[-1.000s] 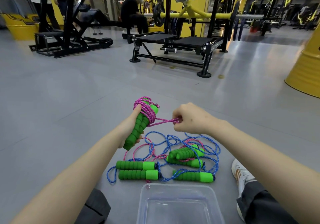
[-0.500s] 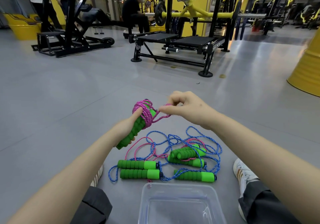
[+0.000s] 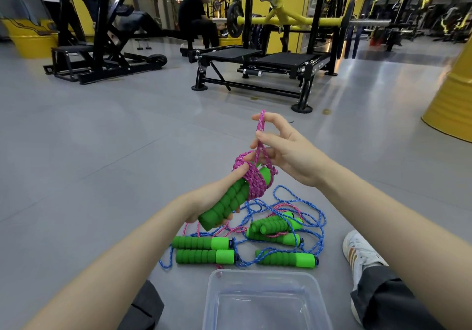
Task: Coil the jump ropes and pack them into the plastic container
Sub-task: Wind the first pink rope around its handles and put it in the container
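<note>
Pink cord (image 3: 260, 127) is now pinched in the right hand (image 3: 283, 150) and lifted above the bundle, higher than a moment ago; the wrap appears near tie-off. The left hand (image 3: 217, 202) grips the green handles (image 3: 229, 199). Remaining ropes (image 3: 255, 242) lie on grey gym floor (image 3: 102, 150), far of the empty plastic container (image 3: 265, 301).

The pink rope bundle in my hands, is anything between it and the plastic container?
Nothing solid blocks it. The pink rope bundle is held up by the left hand and right hand; the other ropes' handles lie on the floor below, and the container sits open nearer you.
</note>
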`<state>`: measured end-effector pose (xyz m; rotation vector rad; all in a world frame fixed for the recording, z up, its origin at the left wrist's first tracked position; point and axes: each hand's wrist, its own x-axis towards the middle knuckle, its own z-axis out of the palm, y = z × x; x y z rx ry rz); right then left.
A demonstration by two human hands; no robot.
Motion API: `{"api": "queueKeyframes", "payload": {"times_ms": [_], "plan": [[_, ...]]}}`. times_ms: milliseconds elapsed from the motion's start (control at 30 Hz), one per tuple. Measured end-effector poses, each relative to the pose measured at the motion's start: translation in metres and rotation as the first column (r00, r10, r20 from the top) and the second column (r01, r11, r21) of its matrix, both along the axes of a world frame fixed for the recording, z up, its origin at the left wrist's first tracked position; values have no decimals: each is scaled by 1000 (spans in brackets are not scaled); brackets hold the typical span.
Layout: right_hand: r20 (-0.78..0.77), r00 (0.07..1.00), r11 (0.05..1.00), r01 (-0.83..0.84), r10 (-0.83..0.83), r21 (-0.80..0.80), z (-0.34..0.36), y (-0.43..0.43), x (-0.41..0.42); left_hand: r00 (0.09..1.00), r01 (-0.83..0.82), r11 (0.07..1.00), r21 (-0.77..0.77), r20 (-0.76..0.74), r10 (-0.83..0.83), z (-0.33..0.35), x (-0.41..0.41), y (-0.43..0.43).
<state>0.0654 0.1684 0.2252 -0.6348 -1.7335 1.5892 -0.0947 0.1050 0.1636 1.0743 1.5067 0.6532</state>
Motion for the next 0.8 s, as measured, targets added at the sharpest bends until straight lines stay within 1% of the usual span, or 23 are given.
{"api": "queueKeyframes", "payload": {"times_ms": [100,167,200,267,333,400,467,567,667,800], "plan": [[90,994,984,40,-56,172,5,0,3,989,-62,998,-20,130,64,1,2,1],[122,987,965,72,-106,253,8,-1,1,977,-109,994,-32,181,113,1,1,4],[127,984,961,86,-123,262,8,-1,0,973,-117,992,-38,194,122,2,1,5],[136,980,968,114,-147,223,7,-2,-3,968,-113,993,-41,221,120,1,1,6],[195,963,965,144,-188,220,5,-2,-4,962,-112,993,-46,245,120,-1,3,5],[294,922,942,163,-251,295,1,1,-3,955,-116,992,-57,267,128,-4,5,4],[375,880,915,142,-291,377,-2,4,-2,942,-130,989,-76,302,147,-6,7,5],[427,819,828,101,-384,552,-4,8,-3,917,-150,984,-100,358,176,-5,7,6],[388,757,703,130,-526,699,-9,12,-5,910,-143,985,-94,380,168,-2,7,5],[420,676,615,62,-605,786,-19,15,-8,907,-135,987,-92,390,161,0,10,3]]}}
